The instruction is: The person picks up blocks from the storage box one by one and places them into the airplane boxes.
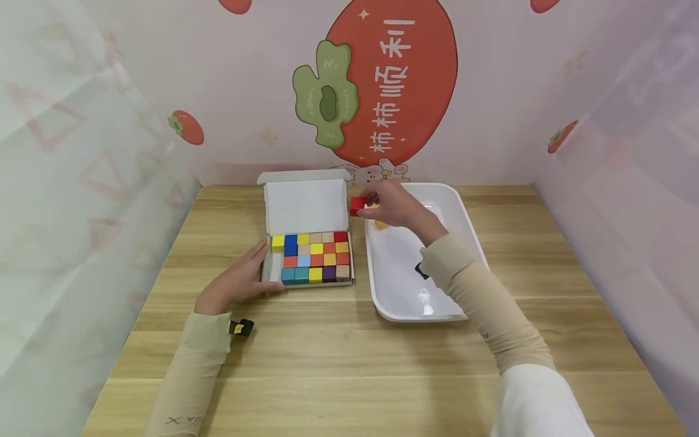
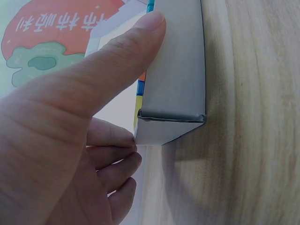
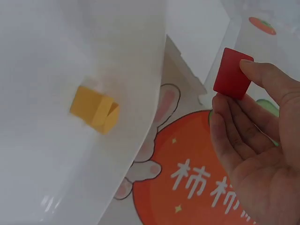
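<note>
A red block [image 1: 357, 206] is pinched between the thumb and fingers of my right hand [image 1: 394, 203], above the gap between box and tray. The right wrist view shows the same red block [image 3: 233, 73] at the fingertips. My left hand [image 1: 237, 280] rests against the left front corner of a white cardboard box [image 1: 271, 276]. Its thumb [image 2: 131, 42] lies straight along the front wall, and the other fingers touch the left side. Rows of coloured blocks [image 1: 317, 259] fill most of the box; its white floor shows at the left.
To the right stands a white tray [image 1: 401, 291] with orange-yellow wood [image 3: 95, 108] near its far left corner. The box lid [image 1: 306, 206] stands raised at the back. Printed walls enclose the wooden table [image 1: 306, 370] on three sides.
</note>
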The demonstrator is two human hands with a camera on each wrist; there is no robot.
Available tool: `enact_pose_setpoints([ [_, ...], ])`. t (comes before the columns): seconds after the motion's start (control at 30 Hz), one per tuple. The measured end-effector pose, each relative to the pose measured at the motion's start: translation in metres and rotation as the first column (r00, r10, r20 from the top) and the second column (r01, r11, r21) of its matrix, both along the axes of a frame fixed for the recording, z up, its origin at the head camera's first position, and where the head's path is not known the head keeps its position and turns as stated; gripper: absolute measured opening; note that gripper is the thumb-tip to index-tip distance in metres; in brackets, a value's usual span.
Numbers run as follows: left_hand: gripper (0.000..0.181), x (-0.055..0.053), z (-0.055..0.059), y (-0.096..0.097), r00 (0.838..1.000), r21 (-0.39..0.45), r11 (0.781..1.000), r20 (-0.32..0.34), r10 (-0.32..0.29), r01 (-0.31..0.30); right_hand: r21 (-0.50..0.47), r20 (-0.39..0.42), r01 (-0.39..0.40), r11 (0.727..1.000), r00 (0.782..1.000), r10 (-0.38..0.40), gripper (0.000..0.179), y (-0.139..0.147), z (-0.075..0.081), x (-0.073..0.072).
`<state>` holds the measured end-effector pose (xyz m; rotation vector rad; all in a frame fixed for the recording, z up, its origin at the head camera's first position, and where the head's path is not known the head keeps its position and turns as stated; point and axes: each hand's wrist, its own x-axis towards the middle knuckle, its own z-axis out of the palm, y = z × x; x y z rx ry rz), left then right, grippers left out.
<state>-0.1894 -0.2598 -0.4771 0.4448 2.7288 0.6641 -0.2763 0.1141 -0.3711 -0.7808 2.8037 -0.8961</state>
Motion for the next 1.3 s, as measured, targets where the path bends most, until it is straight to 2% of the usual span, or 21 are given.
enact_pose_setpoints([
  [0.17,0.124,0.0,-0.001,-0.001,1.0,-0.002,1.0,0.006,0.004,-0.004,0.008,0.003,-0.073,0.997,0.997,0.073,0.031,-0.034,0.003,0.005],
  [0.4,0.124,0.0,-0.001,-0.001,1.0,-0.012,1.0,0.018,0.015,-0.015,-0.001,0.06,-0.172,0.985,0.983,0.171,0.033,-0.086,0.005,0.011],
  [0.67,0.123,0.0,-0.001,-0.002,1.0,-0.017,1.0,0.014,0.006,-0.006,0.029,0.037,-0.269,0.963,0.963,0.268,0.024,-0.133,-0.009,0.015],
  [1.0,0.121,0.0,-0.001,-0.004,0.998,-0.002,0.999,-0.036,-0.042,0.042,0.027,0.106,-0.271,0.962,0.958,0.267,0.024,-0.164,-0.048,0.018],
  [1.3,0.121,-0.001,-0.003,-0.004,0.998,0.029,0.999,-0.036,-0.042,0.043,0.023,0.101,-0.252,0.967,0.963,0.249,0.028,-0.172,-0.062,0.016],
])
